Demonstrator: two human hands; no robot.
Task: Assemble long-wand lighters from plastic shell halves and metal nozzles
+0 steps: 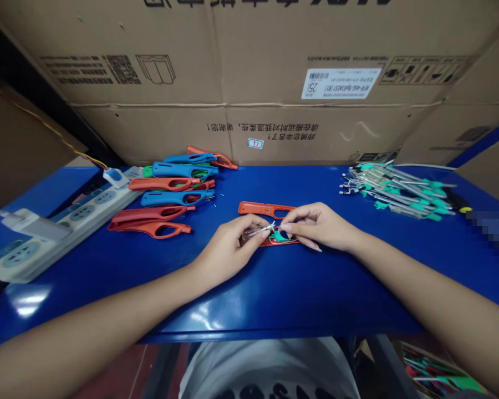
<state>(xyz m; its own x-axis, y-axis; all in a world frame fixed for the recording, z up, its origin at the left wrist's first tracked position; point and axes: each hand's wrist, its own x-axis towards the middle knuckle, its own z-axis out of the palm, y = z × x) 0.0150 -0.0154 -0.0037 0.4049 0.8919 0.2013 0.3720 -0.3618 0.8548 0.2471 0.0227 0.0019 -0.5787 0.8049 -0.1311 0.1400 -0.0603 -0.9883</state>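
My left hand point(228, 246) pinches a small see-through lighter gas tank point(258, 230) with a pale metallic tip, pointing right. Just across from that tip, my right hand point(322, 227) has its thumb and forefinger pressed together; whatever is between them is too small to make out. Beneath both hands lies an orange lighter shell half point(268, 243), partly covered by the fingers. A green trigger point(279, 236) and a thin white wire show in it. Behind the hands, another orange shell half point(255, 208) rests on the blue table, its right end by my right hand.
Several orange, red and blue lighter shells point(174, 183) lie at the left, beside a white power strip point(70, 221) with plugs. At the right is a pile of metal rods with green triggers point(399, 191). A cardboard sheet point(162, 122) stands behind the blue table point(191, 318).
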